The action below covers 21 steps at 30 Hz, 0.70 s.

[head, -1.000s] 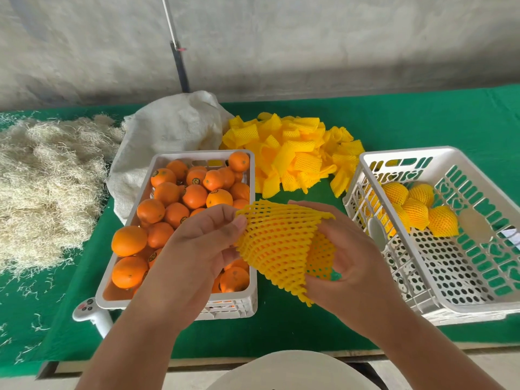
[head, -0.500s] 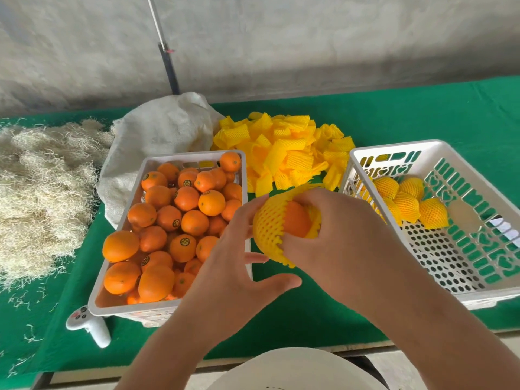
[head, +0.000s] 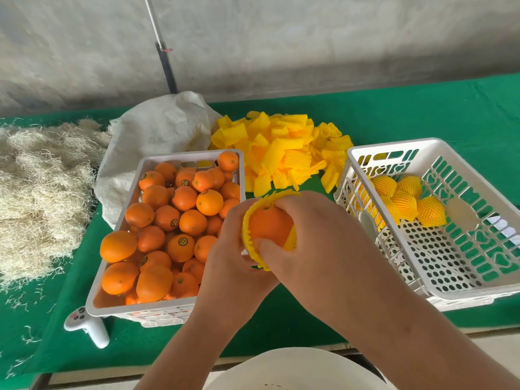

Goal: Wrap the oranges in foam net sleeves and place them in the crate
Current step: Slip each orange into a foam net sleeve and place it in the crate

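Gripping from both sides, the left hand (head: 236, 249) and right hand (head: 312, 237) stretch the sleeve (head: 249, 218) round an orange (head: 270, 226) (half bare), midway between tray (head: 166, 308) and crate (head: 450, 294), likely for a short drop.

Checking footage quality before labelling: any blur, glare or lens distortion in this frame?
Head view: even, soft daylight, no glare; faint shadows under the hands. Wide-angle bending curves the table edge and tilts the right crate. The half-sleeved orange and both hands are slightly soft, fine detail compressed.
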{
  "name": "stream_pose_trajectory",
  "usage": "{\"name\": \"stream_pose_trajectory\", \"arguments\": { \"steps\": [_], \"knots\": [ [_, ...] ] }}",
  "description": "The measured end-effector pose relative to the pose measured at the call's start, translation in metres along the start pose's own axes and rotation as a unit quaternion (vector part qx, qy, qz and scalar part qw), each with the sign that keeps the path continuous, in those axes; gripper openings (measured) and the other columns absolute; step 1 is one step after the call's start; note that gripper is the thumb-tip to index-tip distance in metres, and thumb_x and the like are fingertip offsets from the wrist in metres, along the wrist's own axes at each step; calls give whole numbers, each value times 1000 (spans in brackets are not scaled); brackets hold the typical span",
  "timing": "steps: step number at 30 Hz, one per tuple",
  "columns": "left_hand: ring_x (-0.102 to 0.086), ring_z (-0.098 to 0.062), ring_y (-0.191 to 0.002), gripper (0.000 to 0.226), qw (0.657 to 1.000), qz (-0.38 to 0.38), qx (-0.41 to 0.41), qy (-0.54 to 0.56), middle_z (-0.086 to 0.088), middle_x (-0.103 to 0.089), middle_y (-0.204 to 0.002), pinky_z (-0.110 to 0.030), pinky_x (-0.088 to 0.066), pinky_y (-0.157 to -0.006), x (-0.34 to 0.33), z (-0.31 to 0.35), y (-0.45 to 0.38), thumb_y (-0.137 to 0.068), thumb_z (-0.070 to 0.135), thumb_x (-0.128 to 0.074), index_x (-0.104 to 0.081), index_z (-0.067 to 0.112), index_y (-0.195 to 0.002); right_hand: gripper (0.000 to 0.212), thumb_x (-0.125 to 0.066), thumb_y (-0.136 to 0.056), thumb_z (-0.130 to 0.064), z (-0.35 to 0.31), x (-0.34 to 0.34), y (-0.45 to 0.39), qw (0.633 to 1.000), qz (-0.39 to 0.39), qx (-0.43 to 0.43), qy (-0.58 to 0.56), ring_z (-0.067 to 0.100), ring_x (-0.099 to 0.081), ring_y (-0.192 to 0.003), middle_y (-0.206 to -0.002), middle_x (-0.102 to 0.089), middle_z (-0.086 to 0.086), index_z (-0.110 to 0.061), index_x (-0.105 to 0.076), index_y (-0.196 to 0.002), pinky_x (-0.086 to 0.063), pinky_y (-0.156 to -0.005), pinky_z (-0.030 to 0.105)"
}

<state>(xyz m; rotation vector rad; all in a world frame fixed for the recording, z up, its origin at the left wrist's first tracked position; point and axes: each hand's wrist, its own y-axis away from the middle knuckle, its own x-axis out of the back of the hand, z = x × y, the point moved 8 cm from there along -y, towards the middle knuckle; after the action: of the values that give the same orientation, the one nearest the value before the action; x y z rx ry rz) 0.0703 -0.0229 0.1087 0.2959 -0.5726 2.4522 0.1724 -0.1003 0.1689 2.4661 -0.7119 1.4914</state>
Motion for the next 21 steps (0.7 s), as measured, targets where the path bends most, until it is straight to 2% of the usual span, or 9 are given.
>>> {"name": "stream_pose_trajectory", "arguments": {
  "steps": [3,5,7,10,12,13,15,18,21],
  "knots": [
    [-62,9,-117,74,999,19,13,30,35,-62,-128,0,-49,-78,5,0,0,-71,70,-83,-47,60,-134,52,-58,-91,-71,-2,4,5,999,25,23,-34,5,-53,-112,-141,-50,-21,-42,-57,-133,-45,-88,22],
    [-65,6,-114,70,999,24,21,44,31,-65,-126,-3,-51,-76,8,-3,0,-74,64,-84,-49,59,-134,53,-55,-88,-72,-2,10,9,995,50,38,-74,4,-54,-124,-147,-49,-25,-44,-61,-132,-55,-95,30],
    [-71,-4,-110,70,995,22,45,81,21,-69,-125,-10,-56,-77,10,-9,2,-75,58,-87,-53,53,-136,46,-60,-89,-68,-1,18,12,987,84,55,-129,1,-53,-130,-143,-55,-26,-44,-67,-128,-58,-97,36],
    [-74,-19,-112,73,986,4,78,145,5,-74,-124,-25,-62,-85,11,-14,3,-74,62,-89,-58,40,-136,44,-66,-91,-64,5,26,12,971,119,84,-191,-1,-54,-132,-137,-60,-29,-43,-66,-130,-53,-99,29],
    [-75,-24,-111,62,972,-10,108,210,2,-76,-121,-35,-65,-84,11,-15,5,-73,65,-88,-66,44,-127,57,-65,-87,-73,13,19,9,966,84,84,-230,-2,-53,-135,-139,-57,-33,-50,-57,-139,-51,-103,34],
    [-75,-27,-110,58,955,-24,137,264,0,-77,-119,-39,-66,-81,9,-16,6,-72,69,-87,-70,45,-122,66,-65,-83,-79,16,11,7,964,49,81,-247,-2,-52,-136,-141,-56,-34,-55,-50,-143,-50,-105,38],
    [-72,-39,-115,62,903,-74,197,375,-12,-73,-127,-51,-65,-82,0,-18,12,-77,72,-81,-71,36,-127,83,-67,-76,-85,22,-7,6,960,-18,80,-268,-3,-51,-136,-143,-55,-33,-58,-40,-149,-48,-108,42],
    [-68,-42,-121,60,852,-128,242,445,-20,-68,-136,-50,-62,-90,-10,-14,18,-90,70,-67,-68,31,-136,97,-81,-70,-77,26,-28,9,953,-76,78,-282,-2,-55,-131,-143,-55,-27,-59,-33,-152,-52,-101,33],
    [-68,-44,-121,57,846,-143,258,444,-15,-66,-140,-55,-63,-90,-18,-12,20,-89,75,-63,-67,40,-134,88,-86,-74,-63,27,-40,11,937,-87,70,-332,-5,-61,-120,-133,-59,-26,-60,-38,-148,-55,-82,9]
  ]
}}
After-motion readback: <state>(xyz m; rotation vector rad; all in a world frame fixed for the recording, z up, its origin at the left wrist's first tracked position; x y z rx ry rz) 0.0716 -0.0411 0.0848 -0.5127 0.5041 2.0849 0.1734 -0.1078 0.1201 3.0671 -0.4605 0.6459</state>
